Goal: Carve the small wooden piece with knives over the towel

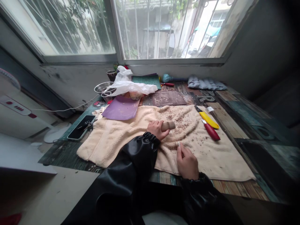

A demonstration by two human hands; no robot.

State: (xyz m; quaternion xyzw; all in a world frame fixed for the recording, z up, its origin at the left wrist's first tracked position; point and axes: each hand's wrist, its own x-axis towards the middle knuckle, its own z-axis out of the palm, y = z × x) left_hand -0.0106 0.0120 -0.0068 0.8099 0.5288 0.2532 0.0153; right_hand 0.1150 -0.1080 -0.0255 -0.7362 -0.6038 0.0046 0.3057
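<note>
Your left hand (156, 128) grips a short wooden piece (168, 125), holding it level above the cream towel (117, 137) spread on the counter (236, 125). Your right hand (187, 162) rests on the towel, fingers (181, 149) pinching something small. Wood shavings (185, 120) lie scattered ahead. A yellow-handled knife (209, 120) and a red-handled knife (211, 131) lie side by side, right of the shavings.

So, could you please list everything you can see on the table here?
towel: one, cream, mid-table, strewn with shavings
wood piece: one, tan, in left hand
knives: two, yellow and red, on towel at right
mat: one, purple, behind towel
bag: one, white, by window
bowl: one, steel, back left
phone: one, black, left of towel
left hand: gripping wood piece
right hand: resting on towel
</note>
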